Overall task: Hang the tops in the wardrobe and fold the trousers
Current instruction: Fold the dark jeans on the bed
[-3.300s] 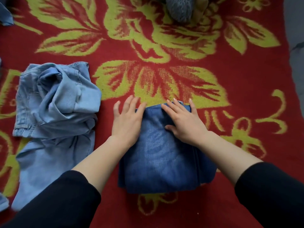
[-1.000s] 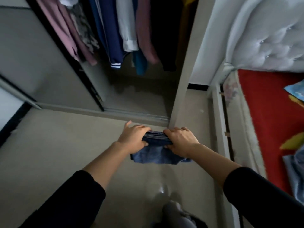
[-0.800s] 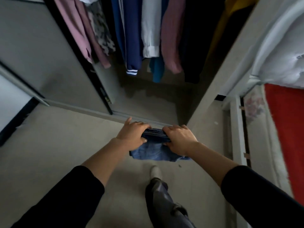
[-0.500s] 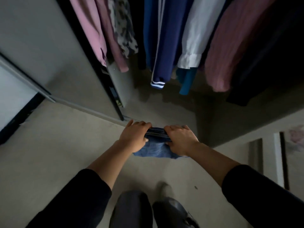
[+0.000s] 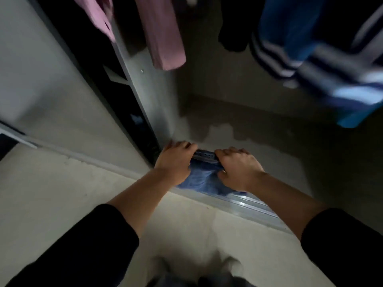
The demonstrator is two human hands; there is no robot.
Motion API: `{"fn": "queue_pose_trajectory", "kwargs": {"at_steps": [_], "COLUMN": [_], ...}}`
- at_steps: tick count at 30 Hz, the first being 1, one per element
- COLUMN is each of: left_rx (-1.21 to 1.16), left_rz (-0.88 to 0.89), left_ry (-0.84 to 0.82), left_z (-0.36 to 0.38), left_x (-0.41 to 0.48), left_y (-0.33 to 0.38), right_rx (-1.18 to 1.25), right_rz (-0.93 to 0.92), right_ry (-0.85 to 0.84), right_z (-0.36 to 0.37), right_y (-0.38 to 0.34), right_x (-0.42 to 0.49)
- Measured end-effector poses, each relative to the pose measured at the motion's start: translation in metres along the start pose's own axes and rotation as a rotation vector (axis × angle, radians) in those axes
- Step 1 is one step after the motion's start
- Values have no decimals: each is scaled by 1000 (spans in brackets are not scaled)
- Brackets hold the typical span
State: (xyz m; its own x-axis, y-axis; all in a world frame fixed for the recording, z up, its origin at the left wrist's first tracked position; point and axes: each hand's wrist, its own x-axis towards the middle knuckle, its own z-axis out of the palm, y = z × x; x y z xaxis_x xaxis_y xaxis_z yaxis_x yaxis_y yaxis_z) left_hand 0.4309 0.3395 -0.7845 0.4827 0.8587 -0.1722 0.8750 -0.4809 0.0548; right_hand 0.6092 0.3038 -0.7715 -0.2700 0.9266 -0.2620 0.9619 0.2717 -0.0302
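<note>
I carry a folded pair of dark blue jeans (image 5: pixel 202 179) in both hands, held over the metal sliding track (image 5: pixel 246 204) at the wardrobe's threshold. My left hand (image 5: pixel 175 162) grips the bundle's left side with fingers curled over its top edge. My right hand (image 5: pixel 238 168) grips the right side the same way. Ahead lies the bare wardrobe floor (image 5: pixel 238 139), dim and shadowed. Tops hang above it: a pink one (image 5: pixel 163 36) at upper left and a blue one with white stripes (image 5: pixel 306 59) at upper right, blurred.
The sliding wardrobe door (image 5: pixel 47 85) stands to the left, its dark edge (image 5: pixel 132 112) just beside my left hand. Pale room floor (image 5: pixel 62 193) spreads below and left. My feet show faintly at the bottom edge.
I lifted the folded jeans off the red bedcover, turned to the wardrobe and walked up to it. In the last half second the jeans reached the door track, close to the wardrobe floor.
</note>
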Motion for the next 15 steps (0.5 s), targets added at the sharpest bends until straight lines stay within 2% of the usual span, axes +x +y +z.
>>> {"fn": "queue_pose_trajectory", "kwargs": {"at_steps": [4,8,10,13,15], "left_rx": [45,37,21,9,54], "left_rz": [5,45,65,67,81], "left_ry": [155,422,502,503,452], "left_z": [54,100,132,197,242], "left_x": [70,134,158,179,181], "left_y": [-25,-53,-63,-74,-78], "right_rx": [-90,-236,-287,-361,-402], "right_rz": [42,58,36,-11,-53], "right_ry": [122,282,384,542,516], "right_z": [49,90,118,178,224], "right_y": [21,50,60,67,70], "right_x": [72,139,168,193,199]}}
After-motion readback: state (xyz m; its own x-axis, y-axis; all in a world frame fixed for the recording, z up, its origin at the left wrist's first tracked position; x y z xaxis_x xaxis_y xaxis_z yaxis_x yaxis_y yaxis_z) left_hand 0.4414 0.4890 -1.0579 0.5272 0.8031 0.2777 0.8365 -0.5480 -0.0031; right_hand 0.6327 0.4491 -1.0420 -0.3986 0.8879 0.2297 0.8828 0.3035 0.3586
